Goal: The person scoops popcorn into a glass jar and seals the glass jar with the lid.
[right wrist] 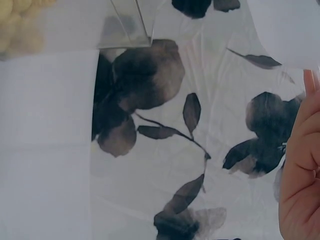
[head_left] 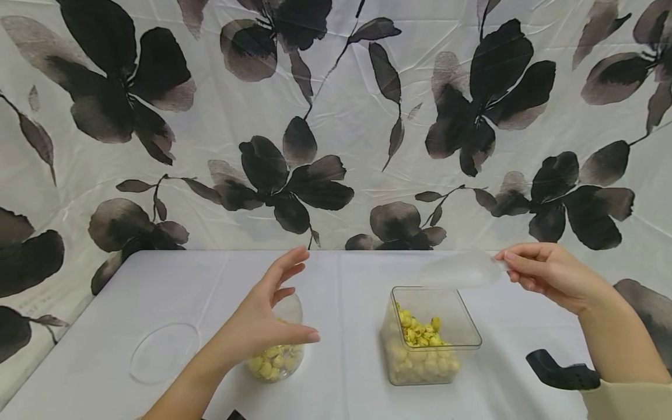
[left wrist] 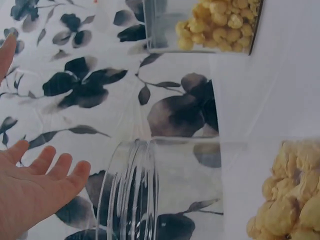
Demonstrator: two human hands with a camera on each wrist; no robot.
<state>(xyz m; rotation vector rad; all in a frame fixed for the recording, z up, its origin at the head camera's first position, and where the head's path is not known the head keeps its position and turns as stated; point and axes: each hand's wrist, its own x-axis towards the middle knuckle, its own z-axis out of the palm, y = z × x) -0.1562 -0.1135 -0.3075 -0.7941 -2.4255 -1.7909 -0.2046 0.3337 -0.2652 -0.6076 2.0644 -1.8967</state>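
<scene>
My right hand [head_left: 551, 277] pinches the handle of a translucent white scoop [head_left: 462, 270] above the back rim of a clear square container [head_left: 436, 348]. Yellow popcorn [head_left: 420, 332] partly fills that container. My left hand [head_left: 257, 326] is spread, thumb and fingers wide apart, above and beside a clear round jar [head_left: 289, 368]. In the left wrist view, the jar's threaded mouth [left wrist: 132, 190] stands apart from the fingers [left wrist: 62, 165], and popcorn [left wrist: 290, 200] lies lower in the jar. The right wrist view catches only part of the scoop [right wrist: 287, 32] and of the right hand [right wrist: 302, 175].
A clear round lid [head_left: 165, 353] lies on the white tabletop [head_left: 346, 373] to the left of the jar. Behind the table hangs a white cloth [head_left: 378, 175] with dark flowers. A black strap piece [head_left: 564, 370] sits at the right wrist.
</scene>
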